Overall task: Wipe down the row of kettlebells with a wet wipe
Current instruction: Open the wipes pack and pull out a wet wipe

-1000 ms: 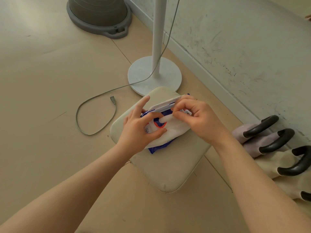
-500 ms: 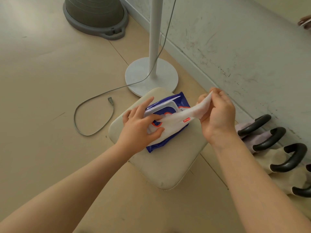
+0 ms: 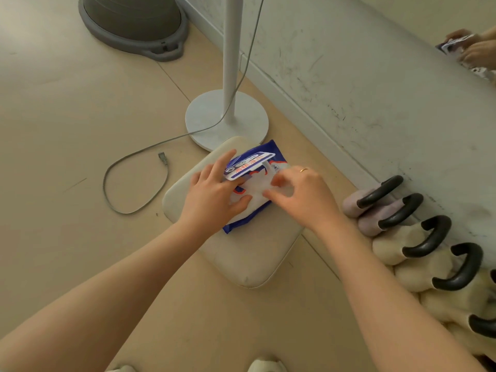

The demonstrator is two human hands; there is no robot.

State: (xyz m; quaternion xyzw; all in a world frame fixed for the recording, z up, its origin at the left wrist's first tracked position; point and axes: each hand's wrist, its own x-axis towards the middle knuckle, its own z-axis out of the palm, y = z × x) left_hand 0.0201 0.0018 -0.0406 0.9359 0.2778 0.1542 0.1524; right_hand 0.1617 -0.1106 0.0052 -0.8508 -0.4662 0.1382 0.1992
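A blue wet wipe pack (image 3: pixel 272 153) lies on a cream cushion (image 3: pixel 255 261) on the floor, its white lid flap (image 3: pixel 249 163) standing up. My left hand (image 3: pixel 214 197) presses flat on the pack with fingers stretched out. My right hand (image 3: pixel 300 200) hovers over the pack's opening, its curled thumb and fingers pinching a white wet wipe (image 3: pixel 255 187), which is blurred. A row of soft kettlebells (image 3: pixel 389 248) with black handles lines the wall at the right, apart from both hands.
A white lamp stand base (image 3: pixel 214 116) sits just behind the cushion, and its grey cable (image 3: pixel 134 181) loops across the floor to the left. A grey dome trainer (image 3: pixel 134 20) stands at the far left. A person's hands (image 3: pixel 475 49) show at the upper right edge.
My right hand, which had drawn the wipe out to the right, has come back over the pack's opening. My left hand stays pressed on the pack.
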